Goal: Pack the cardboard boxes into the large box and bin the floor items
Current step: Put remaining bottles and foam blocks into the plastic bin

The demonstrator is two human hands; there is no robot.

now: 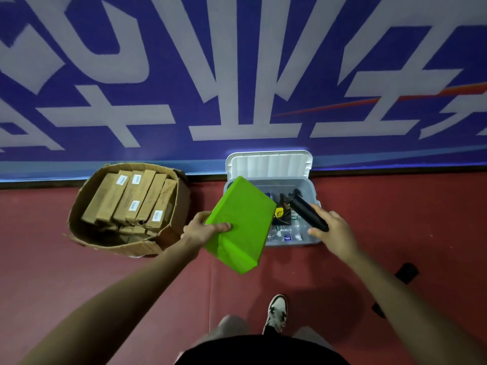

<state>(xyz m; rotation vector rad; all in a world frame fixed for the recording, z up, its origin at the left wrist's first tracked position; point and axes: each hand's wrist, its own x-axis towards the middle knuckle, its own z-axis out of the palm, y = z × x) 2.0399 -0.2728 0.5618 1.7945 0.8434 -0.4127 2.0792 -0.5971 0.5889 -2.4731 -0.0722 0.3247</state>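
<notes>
Bin (315, 196): grey plastic tub on the red floor (79, 272) against the wall, white lid (268, 164) open and leaning back. Bottles and dark wrappers inside.

Left hand (200, 229) grips a green pack (241, 222), thumb on top, fingers under it. The pack is tilted and held over the bin's left side.

Right hand (334, 230) is wrapped round the near end of a black cylinder (308, 213). Its far end points into the bin, above the contents.

Large box (181, 198) sits just left of the bin, open top, walls bent and torn. Cardboard boxes (131, 198) are packed inside it side by side, several with white barcode labels.

Another black item (407, 272) lies on the floor to the right, well apart from the bin. A shoe (276, 310) is visible at bottom centre.
</notes>
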